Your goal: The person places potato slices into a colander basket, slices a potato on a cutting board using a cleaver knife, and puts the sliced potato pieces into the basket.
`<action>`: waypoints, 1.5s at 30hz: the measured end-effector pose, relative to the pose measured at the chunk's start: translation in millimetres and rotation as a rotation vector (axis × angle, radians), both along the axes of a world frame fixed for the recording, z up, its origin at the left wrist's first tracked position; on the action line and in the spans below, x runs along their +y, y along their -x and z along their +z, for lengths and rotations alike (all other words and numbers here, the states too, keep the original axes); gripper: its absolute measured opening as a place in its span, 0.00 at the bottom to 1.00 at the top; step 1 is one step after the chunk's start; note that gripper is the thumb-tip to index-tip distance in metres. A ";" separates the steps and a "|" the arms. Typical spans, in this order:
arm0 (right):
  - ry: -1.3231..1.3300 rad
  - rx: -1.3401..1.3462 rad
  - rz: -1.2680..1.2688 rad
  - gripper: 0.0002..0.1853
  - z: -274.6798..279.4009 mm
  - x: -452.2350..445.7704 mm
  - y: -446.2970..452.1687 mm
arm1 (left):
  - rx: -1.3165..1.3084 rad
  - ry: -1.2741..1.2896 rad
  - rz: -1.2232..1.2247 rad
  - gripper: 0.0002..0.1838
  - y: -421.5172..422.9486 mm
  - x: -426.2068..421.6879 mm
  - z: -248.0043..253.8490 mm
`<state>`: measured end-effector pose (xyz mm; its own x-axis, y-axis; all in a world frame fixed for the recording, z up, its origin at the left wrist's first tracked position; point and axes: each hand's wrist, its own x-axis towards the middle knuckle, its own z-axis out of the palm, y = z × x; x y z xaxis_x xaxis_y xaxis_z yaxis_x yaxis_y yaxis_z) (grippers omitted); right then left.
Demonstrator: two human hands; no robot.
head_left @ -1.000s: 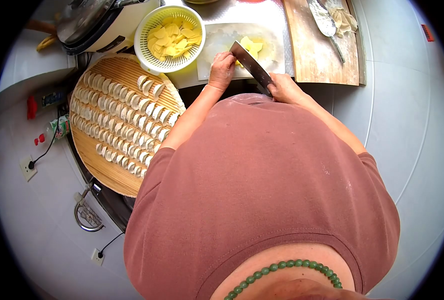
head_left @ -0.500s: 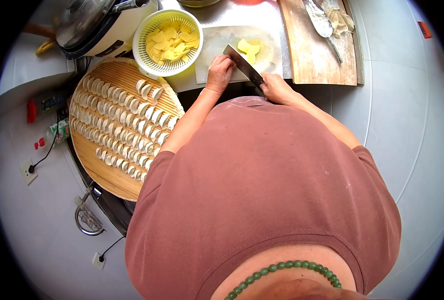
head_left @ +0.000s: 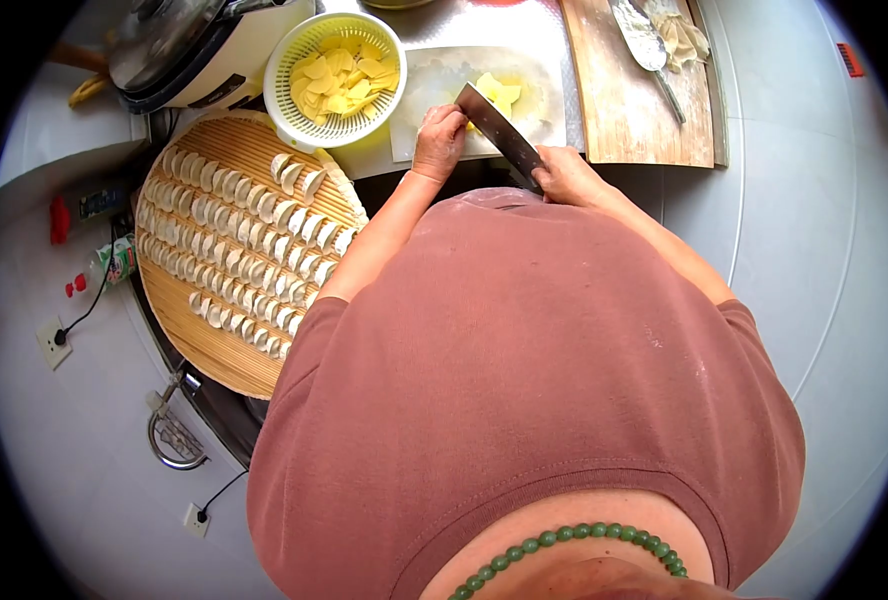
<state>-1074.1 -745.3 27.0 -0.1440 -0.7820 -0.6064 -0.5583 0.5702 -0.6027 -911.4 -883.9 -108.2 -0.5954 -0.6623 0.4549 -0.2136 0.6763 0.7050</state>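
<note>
My right hand [head_left: 567,177] is wrapped round the handle of a kitchen knife [head_left: 501,130] with a broad dark blade. The blade slants up and left over a white cutting board [head_left: 429,75]. My left hand [head_left: 440,142] is closed at the board's near left edge, its curled fingers close against the blade. Whatever those fingers press on is hidden. Thin yellow potato slices [head_left: 504,94] lie on the board just past the blade. A white strainer basket [head_left: 277,105] holding many more potato slices [head_left: 339,83] stands left of the board.
A round bamboo tray [head_left: 204,350] with rows of dumplings [head_left: 229,225] sits at my left. A cooker [head_left: 229,70] stands behind it. At right, a floury wooden board [head_left: 629,125] carries a scoop of flour [head_left: 641,45] and a crumpled cloth [head_left: 680,45].
The knife and my right hand have shifted slightly right and toward me. My left hand stays almost in place, and the blade now covers part of the slices.
</note>
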 end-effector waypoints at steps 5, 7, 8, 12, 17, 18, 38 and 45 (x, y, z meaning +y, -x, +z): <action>-0.044 -0.046 -0.024 0.06 -8.2 -4.3 -1.8 | -0.009 -0.002 -0.002 0.06 -0.7 -0.2 -0.6; -0.035 -0.045 -0.012 0.06 -19.4 -6.5 -2.6 | -0.011 -0.005 0.001 0.06 -0.9 0.1 0.3; -0.012 -0.022 0.014 0.06 -29.6 -6.8 -2.9 | -0.005 -0.013 -0.001 0.06 -1.6 0.3 -0.4; 0.024 -0.010 0.046 0.05 -45.3 -4.4 0.9 | 0.008 -0.031 -0.004 0.06 -2.1 -0.1 -0.7; 0.011 -0.057 -0.036 0.05 -25.9 -5.4 0.2 | 0.001 -0.017 -0.004 0.06 -1.4 -0.7 -0.3; 0.008 -0.075 -0.060 0.05 -18.8 -5.3 -0.1 | 0.001 -0.014 -0.003 0.06 -1.3 -0.9 -0.6; -0.085 -0.079 -0.040 0.05 -16.3 -6.2 -0.2 | -0.002 -0.010 -0.012 0.05 -1.6 -0.5 -1.5; 0.015 -0.077 -0.022 0.05 -42.4 -3.1 0.9 | -0.010 -0.022 -0.029 0.05 -3.4 -1.3 0.9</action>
